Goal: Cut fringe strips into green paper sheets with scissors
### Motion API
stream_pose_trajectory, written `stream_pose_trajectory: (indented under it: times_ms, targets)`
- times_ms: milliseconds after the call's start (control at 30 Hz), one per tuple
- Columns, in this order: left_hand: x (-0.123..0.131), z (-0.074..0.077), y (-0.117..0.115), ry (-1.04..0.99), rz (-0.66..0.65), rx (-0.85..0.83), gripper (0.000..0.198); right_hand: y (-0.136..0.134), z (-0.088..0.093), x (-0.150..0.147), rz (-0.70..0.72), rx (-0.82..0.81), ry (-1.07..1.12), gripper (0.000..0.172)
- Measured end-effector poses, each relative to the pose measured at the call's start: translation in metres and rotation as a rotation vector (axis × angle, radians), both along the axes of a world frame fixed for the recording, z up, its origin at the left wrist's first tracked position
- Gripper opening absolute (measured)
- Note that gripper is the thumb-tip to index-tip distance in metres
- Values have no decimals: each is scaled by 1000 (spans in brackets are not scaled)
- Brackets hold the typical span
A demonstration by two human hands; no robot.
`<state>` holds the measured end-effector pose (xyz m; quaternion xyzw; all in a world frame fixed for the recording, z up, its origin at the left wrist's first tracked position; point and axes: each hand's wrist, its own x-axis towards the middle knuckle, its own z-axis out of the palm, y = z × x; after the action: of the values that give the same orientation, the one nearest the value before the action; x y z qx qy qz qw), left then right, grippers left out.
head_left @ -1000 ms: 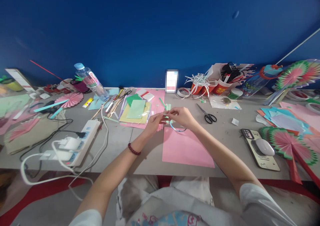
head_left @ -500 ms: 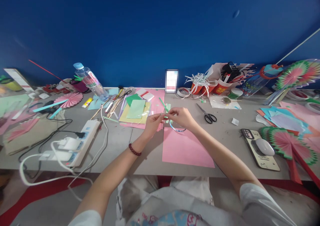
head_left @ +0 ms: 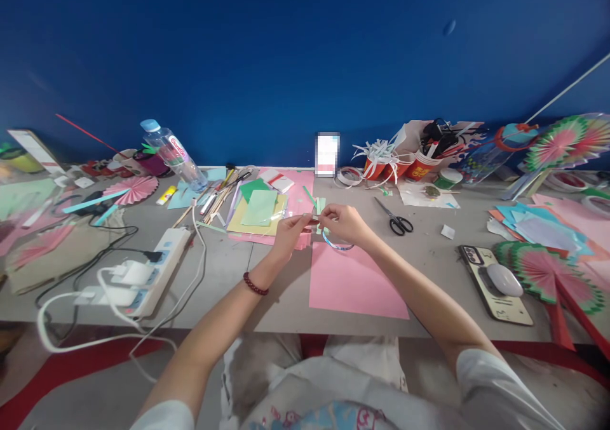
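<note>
My left hand [head_left: 291,232] and my right hand [head_left: 344,223] meet above the middle of the desk, fingertips nearly touching. Both pinch a small pale strip [head_left: 314,218], partly hidden by the fingers. Below my right hand, a blue-and-white ring [head_left: 337,246] lies over the top edge of a pink sheet [head_left: 357,284]. Thin green strips [head_left: 309,195] are just beyond my fingertips. Left of them, a light green paper [head_left: 258,208] lies on a yellow one. Black-handled scissors [head_left: 399,225] rest to the right.
A white power strip [head_left: 159,271] with cables and a tilted bottle [head_left: 175,154] are at left. At right lie a phone [head_left: 493,296] with a white case on it and paper fans [head_left: 548,271]. Red cups [head_left: 422,165] stand at the back.
My hands have shifted slightly, with a little more of the pale strip showing between the fingertips. Everything else looks the same.
</note>
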<state>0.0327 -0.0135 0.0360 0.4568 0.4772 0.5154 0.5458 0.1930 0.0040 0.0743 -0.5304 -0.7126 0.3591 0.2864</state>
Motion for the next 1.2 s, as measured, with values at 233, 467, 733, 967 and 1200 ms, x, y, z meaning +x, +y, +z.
stream_pose_trajectory:
  times_ms: [233, 467, 733, 967, 1200]
  targets:
    - [0, 0, 0, -61, -23, -29, 33, 2, -5, 0, -5, 38, 1, 10]
    - [-2, 1, 1, -89, -43, -55, 34, 2, -6, 2, 16, 69, -5, 14]
    - [-4, -4, 4, -180, -66, -58, 37, 0, -4, 0, -27, 137, -63, 12]
    - [0, -1, 0, -99, -62, -11, 28, -1, -5, -2, -51, 158, -43, 11]
    - [0, -3, 1, 60, 34, -10, 26, -4, -8, -5, -41, 153, -38, 13]
